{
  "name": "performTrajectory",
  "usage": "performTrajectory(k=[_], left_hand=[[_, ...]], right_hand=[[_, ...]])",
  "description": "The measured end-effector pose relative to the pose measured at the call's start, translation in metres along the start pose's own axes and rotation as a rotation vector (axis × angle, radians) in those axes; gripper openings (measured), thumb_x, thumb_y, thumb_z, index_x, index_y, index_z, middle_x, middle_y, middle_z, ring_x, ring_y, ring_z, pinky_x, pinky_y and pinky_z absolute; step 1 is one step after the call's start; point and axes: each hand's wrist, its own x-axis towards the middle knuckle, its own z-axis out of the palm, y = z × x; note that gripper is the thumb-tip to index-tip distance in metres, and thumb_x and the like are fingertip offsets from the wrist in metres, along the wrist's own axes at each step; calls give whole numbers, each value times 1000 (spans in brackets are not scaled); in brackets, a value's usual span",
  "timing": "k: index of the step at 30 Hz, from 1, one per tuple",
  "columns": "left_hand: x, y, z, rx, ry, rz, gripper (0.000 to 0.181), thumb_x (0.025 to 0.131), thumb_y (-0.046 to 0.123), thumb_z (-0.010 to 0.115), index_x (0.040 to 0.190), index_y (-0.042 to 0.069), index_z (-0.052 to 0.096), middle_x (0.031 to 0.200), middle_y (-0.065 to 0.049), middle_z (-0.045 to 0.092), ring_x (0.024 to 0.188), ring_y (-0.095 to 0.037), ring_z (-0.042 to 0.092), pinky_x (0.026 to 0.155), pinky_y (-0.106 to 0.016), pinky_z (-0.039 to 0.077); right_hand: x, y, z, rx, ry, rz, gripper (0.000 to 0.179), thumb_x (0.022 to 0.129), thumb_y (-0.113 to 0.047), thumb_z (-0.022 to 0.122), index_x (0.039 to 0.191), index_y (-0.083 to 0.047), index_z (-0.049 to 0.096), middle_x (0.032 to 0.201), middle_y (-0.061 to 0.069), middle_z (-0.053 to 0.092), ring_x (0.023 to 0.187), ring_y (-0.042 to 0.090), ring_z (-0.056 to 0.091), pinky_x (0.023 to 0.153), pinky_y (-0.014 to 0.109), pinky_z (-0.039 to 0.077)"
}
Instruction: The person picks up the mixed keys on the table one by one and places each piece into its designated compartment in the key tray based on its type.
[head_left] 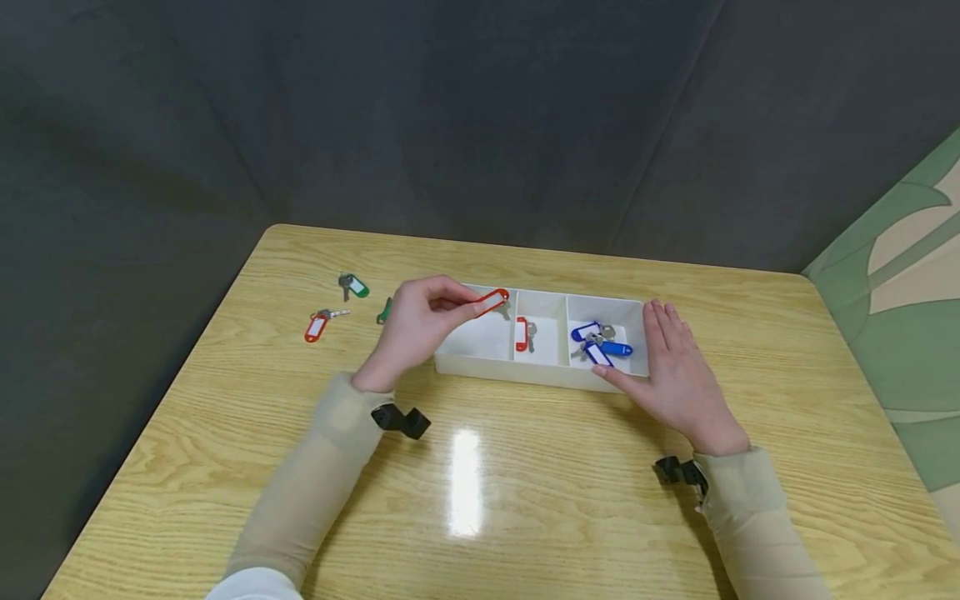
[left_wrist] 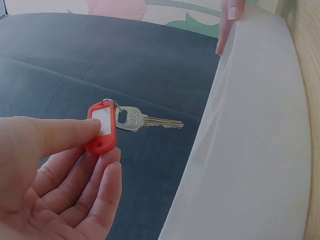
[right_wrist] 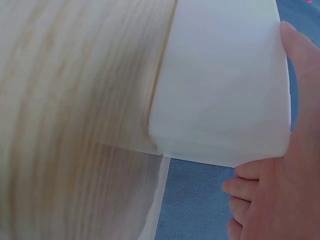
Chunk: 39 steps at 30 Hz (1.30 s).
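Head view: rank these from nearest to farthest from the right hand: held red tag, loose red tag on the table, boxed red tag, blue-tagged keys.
1. Blue-tagged keys: right compartment, beside the right hand.
2. Boxed red tag: middle compartment.
3. Held red tag: in the left hand.
4. Loose red tag: on the table, left of the box.

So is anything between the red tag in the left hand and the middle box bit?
Only the left divider, but the held red tag looks higher. Another red tag and key lie in the middle compartment.
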Motion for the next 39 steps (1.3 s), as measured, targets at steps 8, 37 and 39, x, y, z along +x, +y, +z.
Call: performTrajectory(k=[8, 37, 39], left_hand=[[1, -1, 9, -7, -33, -15, 14, 91, 14, 80, 102, 7, 79, 95, 0, 74, 84, -23, 70, 74, -36, 56], [11, -8, 33, -19, -81, -43, 14, 88, 9, 81, 101, 3, 79, 93, 0, 74, 86, -35, 70, 72, -35, 57], [12, -8, 35, -25, -92, -48, 15, 88, 9, 81, 102, 3, 79, 93, 0, 74, 87, -37, 70, 72, -34, 57]], right_hand=[[0, -1, -1, 1, -9, 10, 115, 89, -68, 64, 158, 8, 13, 163, 30, 13, 152, 43, 7, 121, 54, 5], [1, -4, 0, 30, -14, -2, 113, 90, -65, 65, 159, 8, 13, 164, 29, 12, 153, 40, 5, 122, 50, 3], [0, -4, 0, 29, -14, -2, 113, 90, -65, 65, 158, 9, 13, 164, 29, 13, 153, 40, 5, 122, 50, 3]])
